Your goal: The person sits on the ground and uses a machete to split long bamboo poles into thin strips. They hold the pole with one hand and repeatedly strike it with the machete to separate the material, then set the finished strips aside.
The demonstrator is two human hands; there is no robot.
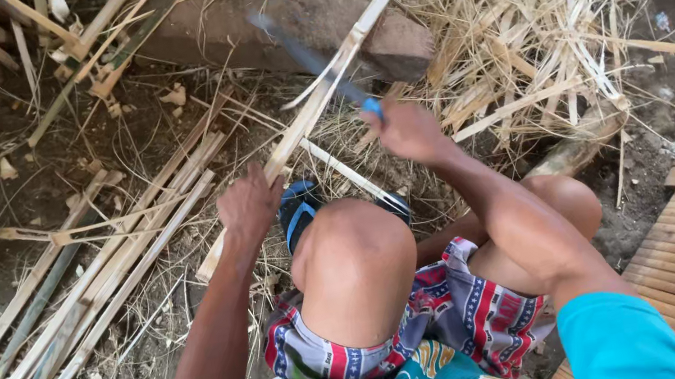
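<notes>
head view shows the left hand (pixel 249 206) gripping a bamboo strip (pixel 335 66) that slants over the knee, the right hand (pixel 408 130) closed on a blurred knife (pixel 307 59) across it, so a slip could cut the holding fingers.

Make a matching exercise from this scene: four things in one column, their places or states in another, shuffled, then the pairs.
Things:
1. left hand
2. right hand
3. wooden block
4. heap of shavings

Places or states:
A. lies behind the strip
B. grips the blue-handled blade
C. holds the bamboo strip
D. piled to the right of the block

Pairs: 1-C, 2-B, 3-A, 4-D
</notes>
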